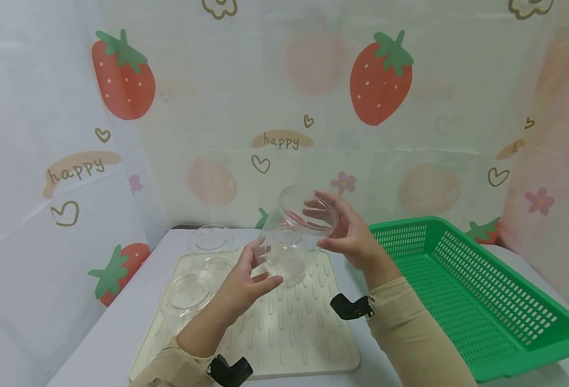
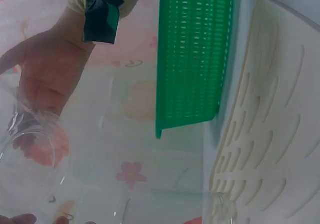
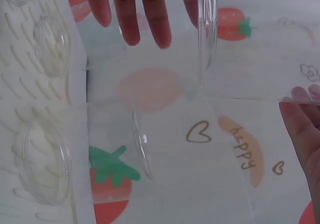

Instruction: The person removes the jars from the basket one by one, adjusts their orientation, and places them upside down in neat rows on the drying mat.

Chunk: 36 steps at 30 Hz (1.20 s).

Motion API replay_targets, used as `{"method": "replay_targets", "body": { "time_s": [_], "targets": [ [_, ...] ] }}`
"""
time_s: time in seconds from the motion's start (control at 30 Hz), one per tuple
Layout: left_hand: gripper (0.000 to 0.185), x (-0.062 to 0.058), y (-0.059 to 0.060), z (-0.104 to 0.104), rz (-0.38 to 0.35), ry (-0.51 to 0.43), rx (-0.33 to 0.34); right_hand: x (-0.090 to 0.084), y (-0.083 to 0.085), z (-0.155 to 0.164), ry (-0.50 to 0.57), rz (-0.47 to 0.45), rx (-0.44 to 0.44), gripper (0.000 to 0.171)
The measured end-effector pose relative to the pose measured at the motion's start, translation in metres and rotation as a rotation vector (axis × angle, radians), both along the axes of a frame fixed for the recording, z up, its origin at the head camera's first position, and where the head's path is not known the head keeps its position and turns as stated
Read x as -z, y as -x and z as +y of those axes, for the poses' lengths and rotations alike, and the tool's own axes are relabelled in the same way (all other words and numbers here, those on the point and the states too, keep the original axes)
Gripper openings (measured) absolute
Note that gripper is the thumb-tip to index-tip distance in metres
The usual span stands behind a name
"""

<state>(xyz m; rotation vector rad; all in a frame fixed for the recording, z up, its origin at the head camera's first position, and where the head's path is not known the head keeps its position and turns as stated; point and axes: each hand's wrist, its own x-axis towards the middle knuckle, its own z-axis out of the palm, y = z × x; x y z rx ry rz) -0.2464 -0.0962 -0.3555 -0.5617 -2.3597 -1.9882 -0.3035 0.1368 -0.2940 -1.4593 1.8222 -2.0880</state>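
Note:
A clear cup point(image 1: 308, 210) is held tilted in the air between both hands, its wide rim toward the right. My left hand point(image 1: 238, 285) grips its lower end, thumb in front and fingers behind. Near the rim, my right hand point(image 1: 354, 234) holds it with curled fingers and the thumb underneath. In the right wrist view, fingers point(image 3: 155, 16) show beside the clear rim. Below, another clear cup point(image 1: 288, 263) stands on the cream ridged mat point(image 1: 313, 344). More clear cups point(image 1: 187, 290) stand at the mat's left side, partly hidden by the left forearm.
A large green basket point(image 1: 463, 306) with perforated walls sits to the right of the mat. One clear cup point(image 1: 211, 238) is at the back left of the white table point(image 1: 100, 344). Behind everything hangs a curtain point(image 1: 245, 97) printed with strawberries.

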Motion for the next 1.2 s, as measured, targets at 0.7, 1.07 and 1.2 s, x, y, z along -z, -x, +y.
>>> {"method": "replay_targets", "body": {
  "time_s": [0.7, 1.07, 1.2],
  "targets": [
    [0.083, -0.003, -0.001, -0.002, 0.087, -0.290, 0.116, 0.019, -0.004, 0.000, 0.084, -0.154, -0.092, 0.100],
    [0.091, -0.005, -0.003, 0.001, 0.067, -0.537, 0.171, 0.032, -0.003, -0.002, 0.060, -0.157, -0.108, 0.081],
    [0.086, -0.006, -0.004, 0.002, 0.051, -0.554, 0.137, 0.035, -0.002, 0.000, 0.018, -0.158, -0.090, 0.081]
  ]
}}
